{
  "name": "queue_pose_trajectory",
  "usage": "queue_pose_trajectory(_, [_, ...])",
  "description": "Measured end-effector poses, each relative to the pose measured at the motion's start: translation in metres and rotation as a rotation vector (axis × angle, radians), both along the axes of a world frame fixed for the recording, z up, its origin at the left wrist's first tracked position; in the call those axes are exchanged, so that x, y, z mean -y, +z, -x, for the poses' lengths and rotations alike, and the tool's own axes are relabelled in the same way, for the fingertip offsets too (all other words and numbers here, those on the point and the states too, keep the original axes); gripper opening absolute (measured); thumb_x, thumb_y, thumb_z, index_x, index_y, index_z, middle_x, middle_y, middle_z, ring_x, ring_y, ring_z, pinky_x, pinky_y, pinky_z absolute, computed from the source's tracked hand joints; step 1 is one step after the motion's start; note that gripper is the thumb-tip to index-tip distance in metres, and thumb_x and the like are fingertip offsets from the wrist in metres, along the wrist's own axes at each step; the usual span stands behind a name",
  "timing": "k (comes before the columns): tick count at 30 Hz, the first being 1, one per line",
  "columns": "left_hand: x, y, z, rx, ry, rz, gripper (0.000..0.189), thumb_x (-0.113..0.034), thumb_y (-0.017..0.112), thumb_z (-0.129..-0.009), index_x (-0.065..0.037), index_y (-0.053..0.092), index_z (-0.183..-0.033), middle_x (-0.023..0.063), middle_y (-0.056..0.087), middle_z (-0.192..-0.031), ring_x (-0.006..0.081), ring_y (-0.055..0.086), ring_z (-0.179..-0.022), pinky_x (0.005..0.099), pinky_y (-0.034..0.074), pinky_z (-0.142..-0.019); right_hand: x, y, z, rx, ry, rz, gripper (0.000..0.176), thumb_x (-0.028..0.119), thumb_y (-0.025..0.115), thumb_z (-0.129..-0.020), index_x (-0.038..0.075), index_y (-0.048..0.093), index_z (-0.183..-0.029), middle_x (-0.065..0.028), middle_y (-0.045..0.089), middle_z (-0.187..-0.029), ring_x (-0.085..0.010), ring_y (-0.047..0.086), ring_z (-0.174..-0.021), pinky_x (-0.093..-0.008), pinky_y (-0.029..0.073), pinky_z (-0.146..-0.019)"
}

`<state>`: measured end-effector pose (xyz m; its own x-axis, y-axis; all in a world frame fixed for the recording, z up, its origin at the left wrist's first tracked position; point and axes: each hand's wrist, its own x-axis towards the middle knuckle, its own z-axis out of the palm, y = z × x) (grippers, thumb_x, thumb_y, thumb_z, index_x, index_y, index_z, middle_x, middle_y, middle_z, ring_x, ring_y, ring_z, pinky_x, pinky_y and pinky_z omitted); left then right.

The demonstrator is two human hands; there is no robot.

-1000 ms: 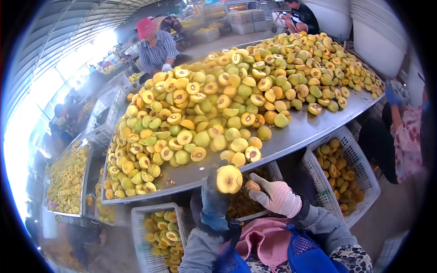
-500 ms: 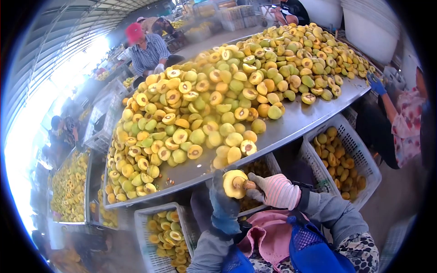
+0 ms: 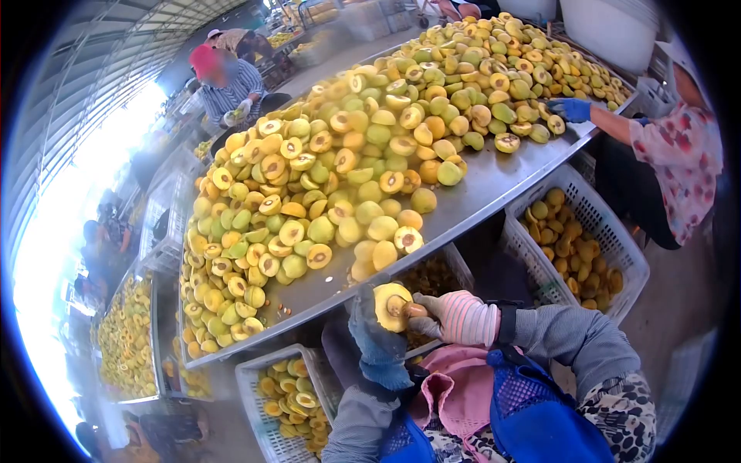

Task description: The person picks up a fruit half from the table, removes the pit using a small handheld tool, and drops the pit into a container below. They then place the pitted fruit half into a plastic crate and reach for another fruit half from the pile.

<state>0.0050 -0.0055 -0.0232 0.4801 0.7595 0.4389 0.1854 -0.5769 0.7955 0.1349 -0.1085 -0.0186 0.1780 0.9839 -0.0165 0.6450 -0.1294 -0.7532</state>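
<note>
My left hand point(image 3: 377, 336), in a blue glove, grips a halved yellow peach point(image 3: 390, 299), cut face turned up toward me. My right hand point(image 3: 461, 318) wears a pink-and-white striped glove with grey fingers. Its fingers close on a small brown-handled tool point(image 3: 415, 310), whose end meets the pit hollow of the peach; the blade is hidden. Both hands are close together in front of my lap, by the near edge of the metal table point(image 3: 494, 202). A large heap of halved peaches point(image 3: 324, 185) covers much of that table.
Below the table edge stand white crates of peach halves, one at right point(image 3: 629, 270) and one at left point(image 3: 251, 401). Another crate point(image 3: 461, 266) is partly behind my hands. A co-worker's blue-gloved hand point(image 3: 571, 109) touches the heap at right. Another person point(image 3: 231, 89) sits across the table.
The view has shifted slightly. The co-worker at right has reached a blue-gloved hand onto the peaches. The person across has raised their hands. My hands keep the same hold on peach and tool.
</note>
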Motion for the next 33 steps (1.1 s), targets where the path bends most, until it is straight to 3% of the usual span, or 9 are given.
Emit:
queue_pose_trajectory(5, [-0.009, -0.026, 0.004, 0.030, 0.086, -0.570, 0.044, -0.018, 0.068, -0.087, 0.005, 0.055, -0.122, 0.0195, 0.068, -0.101, 0.0345, 0.067, -0.092, 0.0419, 0.053, -0.084, 0.003, -0.008, 0.009, -0.429, -0.015, -0.142, 0.042, 0.046, 0.051, -0.096, 0.006, 0.061, -0.104, -0.0204, 0.067, -0.083, -0.0421, 0.064, -0.080, -0.0492, 0.049, -0.070])
queue_pose_trajectory(8, [-0.007, -0.021, 0.003, -0.029, 0.136, -0.588, 0.046, -0.015, 0.068, -0.086, 0.005, 0.052, -0.125, 0.0187, 0.068, -0.101, 0.0361, 0.067, -0.092, 0.0432, 0.054, -0.083, 0.002, -0.011, 0.011, -0.308, -0.051, -0.168, 0.044, 0.046, 0.053, -0.096, 0.005, 0.060, -0.109, -0.0200, 0.066, -0.079, -0.0412, 0.065, -0.077, -0.0478, 0.049, -0.068])
queue_pose_trajectory(12, [-0.015, -0.002, -0.003, 0.074, -0.029, -0.121, 0.043, -0.012, 0.070, -0.085, 0.004, 0.055, -0.122, 0.0169, 0.069, -0.105, 0.0315, 0.068, -0.094, 0.0399, 0.053, -0.084, 0.002, 0.005, 0.005, 0.068, -0.175, -0.222, 0.045, 0.046, 0.056, -0.094, 0.005, 0.057, -0.114, -0.0189, 0.064, -0.071, -0.0397, 0.064, -0.063, -0.0459, 0.049, -0.059])
queue_pose_trajectory(16, [-0.014, -0.016, -0.007, 0.308, -0.086, 0.420, 0.039, -0.013, 0.071, -0.084, 0.003, 0.058, -0.117, 0.0145, 0.070, -0.106, 0.0259, 0.068, -0.094, 0.0360, 0.053, -0.084, 0.007, 0.020, 0.000, 0.172, -0.125, -0.155, 0.046, 0.045, 0.055, -0.095, 0.003, 0.054, -0.114, -0.0178, 0.063, -0.067, -0.0388, 0.064, -0.061, -0.0461, 0.048, -0.055])
queue_pose_trajectory(18, [-0.013, -0.019, -0.006, 0.272, -0.091, 0.341, 0.039, -0.012, 0.068, -0.087, 0.003, 0.056, -0.120, 0.0137, 0.069, -0.106, 0.0231, 0.067, -0.093, 0.0336, 0.053, -0.083, 0.006, 0.015, -0.001, 0.197, -0.095, -0.184, 0.045, 0.045, 0.054, -0.095, 0.003, 0.054, -0.110, -0.0170, 0.063, -0.066, -0.0391, 0.063, -0.060, -0.0467, 0.048, -0.054])
queue_pose_trajectory(20, [-0.008, -0.011, -0.003, 0.099, -0.070, -0.009, 0.041, -0.008, 0.062, -0.091, 0.004, 0.050, -0.128, 0.0133, 0.066, -0.106, 0.0198, 0.065, -0.090, 0.0302, 0.054, -0.080, 0.003, 0.012, -0.004, 0.228, -0.064, -0.205, 0.045, 0.046, 0.053, -0.095, 0.003, 0.053, -0.107, -0.0163, 0.062, -0.065, -0.0393, 0.062, -0.058, -0.0470, 0.047, -0.053])
queue_pose_trajectory(23, [-0.004, 0.002, -0.002, -0.031, -0.015, -0.148, 0.043, -0.007, 0.064, -0.089, 0.004, 0.051, -0.128, 0.0134, 0.068, -0.103, 0.0198, 0.065, -0.089, 0.0306, 0.054, -0.079, 0.001, 0.014, -0.008, 0.283, -0.015, -0.173, 0.043, 0.047, 0.052, -0.096, 0.005, 0.052, -0.104, -0.0153, 0.062, -0.063, -0.0389, 0.061, -0.056, -0.0471, 0.046, -0.051])
queue_pose_trajectory(26, [-0.005, -0.005, -0.005, 0.083, -0.038, -0.095, 0.044, -0.009, 0.065, -0.088, 0.004, 0.051, -0.127, 0.0126, 0.068, -0.099, 0.0194, 0.065, -0.088, 0.0309, 0.054, -0.078, -0.002, 0.020, -0.013, 0.349, 0.048, -0.065, 0.043, 0.047, 0.052, -0.096, 0.005, 0.050, -0.105, -0.0148, 0.062, -0.063, -0.0382, 0.061, -0.055, -0.0470, 0.045, -0.050])
queue_pose_trajectory(33, [0.002, 0.006, -0.003, 0.026, -0.049, -0.260, 0.030, -0.014, 0.069, -0.084, 0.000, 0.062, -0.110, 0.0155, 0.069, -0.102, 0.0337, 0.067, -0.089, 0.0401, 0.053, -0.081, 0.006, 0.009, -0.018, 0.256, 0.104, -0.011, 0.041, 0.042, 0.056, -0.094, 0.006, 0.050, -0.113, -0.0177, 0.062, -0.066, -0.0396, 0.061, -0.060, -0.0482, 0.045, -0.054])
